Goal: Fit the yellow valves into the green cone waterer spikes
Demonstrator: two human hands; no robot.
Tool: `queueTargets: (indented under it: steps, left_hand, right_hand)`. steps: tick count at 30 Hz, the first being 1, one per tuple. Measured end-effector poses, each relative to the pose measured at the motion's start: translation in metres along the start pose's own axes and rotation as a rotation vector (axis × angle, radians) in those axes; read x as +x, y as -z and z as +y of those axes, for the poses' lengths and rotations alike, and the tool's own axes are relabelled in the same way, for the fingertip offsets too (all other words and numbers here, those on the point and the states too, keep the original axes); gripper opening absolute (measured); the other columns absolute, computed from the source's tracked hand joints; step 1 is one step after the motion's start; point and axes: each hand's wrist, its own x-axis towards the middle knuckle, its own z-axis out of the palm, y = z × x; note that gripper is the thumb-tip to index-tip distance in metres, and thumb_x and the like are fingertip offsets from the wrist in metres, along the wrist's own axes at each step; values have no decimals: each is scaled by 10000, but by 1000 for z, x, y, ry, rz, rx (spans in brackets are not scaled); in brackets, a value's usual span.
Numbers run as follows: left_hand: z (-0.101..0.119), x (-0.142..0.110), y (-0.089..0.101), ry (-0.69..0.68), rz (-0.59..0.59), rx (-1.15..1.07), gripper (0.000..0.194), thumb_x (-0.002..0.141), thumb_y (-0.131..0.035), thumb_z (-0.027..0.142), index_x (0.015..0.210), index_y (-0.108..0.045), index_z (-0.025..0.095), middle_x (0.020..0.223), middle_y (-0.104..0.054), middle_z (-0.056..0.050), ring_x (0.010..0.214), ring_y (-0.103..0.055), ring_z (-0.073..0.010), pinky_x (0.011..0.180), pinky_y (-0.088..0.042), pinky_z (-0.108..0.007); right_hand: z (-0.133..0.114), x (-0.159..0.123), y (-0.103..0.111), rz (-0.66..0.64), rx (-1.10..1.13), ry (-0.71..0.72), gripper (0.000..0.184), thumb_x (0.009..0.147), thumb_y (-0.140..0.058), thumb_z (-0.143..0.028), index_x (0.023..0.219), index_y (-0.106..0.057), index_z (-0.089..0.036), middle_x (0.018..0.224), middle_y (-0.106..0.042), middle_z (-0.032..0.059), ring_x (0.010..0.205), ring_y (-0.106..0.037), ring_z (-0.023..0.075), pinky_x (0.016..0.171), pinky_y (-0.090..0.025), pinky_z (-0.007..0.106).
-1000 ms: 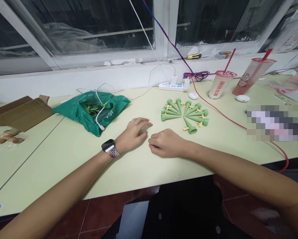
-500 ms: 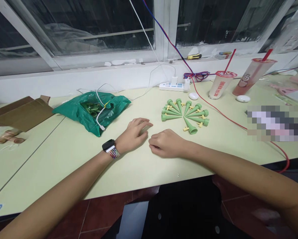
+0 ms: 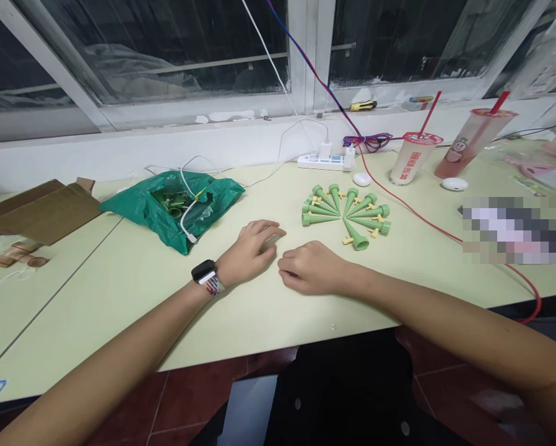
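Note:
My left hand (image 3: 249, 253) rests on the pale yellow tabletop (image 3: 259, 328), its fingers stretched out and holding nothing. A dark watch (image 3: 204, 271) with a multicoloured band is on that wrist. Just to its right, my right hand (image 3: 309, 267) lies curled in a loose fist, with nothing showing in it. Beyond the right hand, several green plastic watering spikes (image 3: 358, 239) with small yellow valves are laid out in a fan, points toward the centre. Left of my hands sits a torn green plastic bag (image 3: 134, 201) with more green pieces (image 3: 174, 203) inside.
A white power strip (image 3: 322, 162) stands by the wall. Two drink cups (image 3: 413, 162) with red straws, white earphone cases (image 3: 454, 184) and a red cable (image 3: 412, 214) are to the right. Cardboard (image 3: 50, 210) and brownish rolls (image 3: 15, 254) lie far left.

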Motion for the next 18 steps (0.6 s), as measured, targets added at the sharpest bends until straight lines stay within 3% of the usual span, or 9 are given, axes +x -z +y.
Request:
queueTargets:
  steps: [18]
  left_hand:
    - [1, 1, -2, 0, -3, 13, 392, 962, -460, 180, 1309, -631, 239, 1433, -582, -88, 1369, -495, -291, 1189, -374, -526]
  right_hand:
    - [0, -1, 0, 1, -3, -2, 309, 1011, -457, -258, 806, -671, -172, 792, -711, 35, 620, -506, 141, 599, -196, 339]
